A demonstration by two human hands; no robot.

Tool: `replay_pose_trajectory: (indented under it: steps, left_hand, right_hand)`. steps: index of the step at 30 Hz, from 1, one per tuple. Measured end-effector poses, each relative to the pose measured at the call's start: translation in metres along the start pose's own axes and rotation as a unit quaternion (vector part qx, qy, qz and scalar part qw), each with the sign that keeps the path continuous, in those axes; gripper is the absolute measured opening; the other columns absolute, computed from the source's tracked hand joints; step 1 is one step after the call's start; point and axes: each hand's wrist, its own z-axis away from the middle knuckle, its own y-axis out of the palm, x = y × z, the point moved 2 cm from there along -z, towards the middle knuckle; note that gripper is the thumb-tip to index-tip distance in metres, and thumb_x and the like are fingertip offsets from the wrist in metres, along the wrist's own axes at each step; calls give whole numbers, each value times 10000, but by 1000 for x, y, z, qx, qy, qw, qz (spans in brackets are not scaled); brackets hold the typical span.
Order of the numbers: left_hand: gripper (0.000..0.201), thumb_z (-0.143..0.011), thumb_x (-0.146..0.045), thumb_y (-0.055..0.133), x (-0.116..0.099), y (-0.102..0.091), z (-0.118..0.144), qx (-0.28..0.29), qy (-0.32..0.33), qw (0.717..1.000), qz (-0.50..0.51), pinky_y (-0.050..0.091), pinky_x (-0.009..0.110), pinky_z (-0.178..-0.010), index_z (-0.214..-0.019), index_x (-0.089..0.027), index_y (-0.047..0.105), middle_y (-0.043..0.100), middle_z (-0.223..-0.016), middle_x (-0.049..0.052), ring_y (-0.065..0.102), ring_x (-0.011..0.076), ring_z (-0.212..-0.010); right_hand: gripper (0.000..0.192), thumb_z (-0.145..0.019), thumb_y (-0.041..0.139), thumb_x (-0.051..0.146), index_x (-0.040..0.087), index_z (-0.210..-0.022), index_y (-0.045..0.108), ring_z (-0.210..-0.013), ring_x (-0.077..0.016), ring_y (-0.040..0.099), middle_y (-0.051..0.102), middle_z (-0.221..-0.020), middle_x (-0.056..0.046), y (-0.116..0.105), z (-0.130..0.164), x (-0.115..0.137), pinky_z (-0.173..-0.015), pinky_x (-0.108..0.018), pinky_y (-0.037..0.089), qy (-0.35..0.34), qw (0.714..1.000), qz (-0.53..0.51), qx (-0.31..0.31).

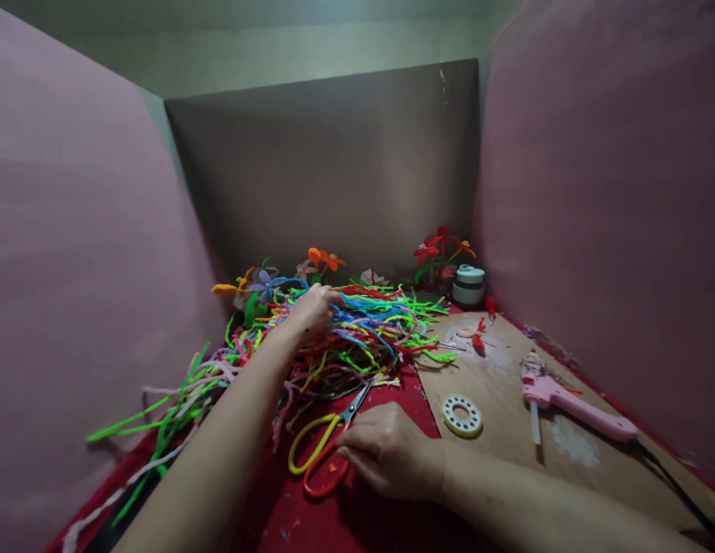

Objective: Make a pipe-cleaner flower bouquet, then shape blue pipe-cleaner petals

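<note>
Left hand [319, 309] is set in at the near-left part of the heap of fuzzy stems [369, 326], fingers bent — whether a stem is pinched cannot be told, fingertips are hidden. Heap is spread over the middle and left of the red surface [288, 514], mixed green, blue, yellow, red and pink, with loose ends trailed toward the near left.

Right hand [395, 449] is curled in a loose fist, fingertips at the edge of the scissors' red handle; whether the handle is gripped cannot be told. Scissors [346, 417] are laid just short of the heap, blades pointed at it, yellow handle uncovered.

On the right, a wooden board [501, 453] is placed, with a tape roll [461, 432] and a pink glue gun [584, 407] on it — cord led off near right. Behind, orange flowers [326, 259], red flowers [429, 250] and a mint jar [468, 288] are lined up.
</note>
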Motion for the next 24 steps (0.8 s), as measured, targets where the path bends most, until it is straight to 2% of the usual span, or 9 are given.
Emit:
replay_pose_trajectory:
  steps: [4, 7, 10, 13, 16, 18, 20, 22, 24]
  left_hand:
    - [159, -699, -206, 557, -5, 14, -9, 61, 66, 995, -52, 423, 302, -728, -732, -208, 712, 649, -793, 78, 542, 215, -818]
    - [138, -720, -217, 550, -10, 16, -9, 73, 89, 989, -92, 404, 308, -715, -709, -192, 685, 647, -791, 86, 538, 210, -797]
    - [146, -740, -179, 524, -13, 6, -7, 62, 97, 984, -132, 383, 331, -725, -734, -199, 669, 659, -768, 77, 546, 214, -794]
    - [164, -739, -122, 503, -14, -11, -3, 36, 104, 979, -172, 366, 373, -765, -741, -172, 659, 654, -740, 95, 547, 221, -782]
    - [197, -764, -98, 478, -11, -30, 1, 18, 133, 971, -199, 359, 387, -797, -739, -166, 661, 644, -770, 109, 534, 236, -851]
    - [216, -778, -97, 475, -8, -42, 4, -14, 155, 966, -204, 375, 362, -773, -749, -182, 671, 633, -763, 94, 532, 224, -852]
    - [219, -814, -150, 476, -4, -54, 8, -76, 158, 973, -152, 397, 318, -706, -770, -202, 684, 620, -741, 67, 535, 193, -790]
    - [208, -841, -237, 488, -1, -67, 12, -163, 125, 978, -28, 409, 272, -651, -810, -214, 692, 614, -750, 42, 536, 150, -719]
    - [184, -829, -293, 529, -2, -79, 16, -232, 80, 962, 119, 420, 243, -626, -865, -208, 688, 609, -760, 24, 543, 116, -668]
  right_hand:
    - [196, -845, 431, 169, 149, -815, 623, -521, -124, 534, 626, -602, -28, 0, 0, -1, -495, -238, 351, 2, 1000, -10, 5]
    - [219, -851, 422, 175, 138, -813, 634, -520, -128, 534, 635, -609, -34, -2, 0, -2, -498, -244, 359, 7, 1000, -16, 4]
    - [237, -855, 417, 173, 130, -799, 644, -517, -128, 534, 636, -603, -41, -2, -1, -2, -496, -242, 362, 16, 1000, -22, 7]
    - [239, -856, 428, 182, 121, -805, 654, -510, -124, 531, 635, -599, -44, 0, 0, -4, -493, -237, 361, 22, 999, -32, 8]
    - [224, -847, 450, 182, 114, -820, 662, -517, -123, 532, 634, -606, -49, 1, 1, -6, -506, -233, 366, 26, 999, -45, 7]
    - [214, -840, 461, 172, 109, -825, 665, -524, -124, 534, 633, -608, -52, 1, 1, -7, -512, -233, 366, 30, 998, -50, 8]
    - [211, -839, 466, 166, 103, -818, 667, -514, -124, 527, 629, -596, -55, -1, 1, -6, -505, -236, 358, 34, 998, -54, 3]
    - [218, -844, 462, 166, 99, -814, 667, -509, -126, 527, 628, -590, -61, -2, 0, -5, -499, -237, 353, 41, 997, -60, -2]
    - [226, -850, 456, 170, 100, -819, 668, -512, -127, 533, 630, -593, -65, -2, 1, -4, -498, -235, 353, 47, 996, -71, 0]
